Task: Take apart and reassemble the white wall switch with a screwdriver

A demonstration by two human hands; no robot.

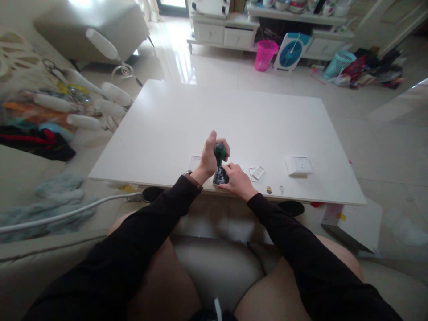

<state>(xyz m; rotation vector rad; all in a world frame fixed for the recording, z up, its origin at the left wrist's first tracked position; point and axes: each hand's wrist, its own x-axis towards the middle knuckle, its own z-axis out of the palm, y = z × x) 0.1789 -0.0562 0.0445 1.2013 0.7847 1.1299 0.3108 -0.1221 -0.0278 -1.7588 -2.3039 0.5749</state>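
Observation:
My left hand (pixel 210 156) is wrapped round the dark green and black handle of a screwdriver (pixel 220 152), which stands roughly upright, thumb raised. Its tip meets a small black part (pixel 220 175) near the table's front edge; the exact contact is too small to make out. My right hand (pixel 236 179) grips that black part from the right, fingers on its far side and thumb at its near side. Just right of this hand lie two small white rectangular pieces (pixel 258 172). A clear or white frame (pixel 194 162) lies partly hidden behind my left wrist.
On the white table (pixel 254 120), a white socket box (pixel 299 165) sits at the right. Near the front edge lie a small yellow piece (pixel 269 190) and a small pale piece (pixel 281 189). A lamp with white shades (pixel 115 93) stands beyond the left edge.

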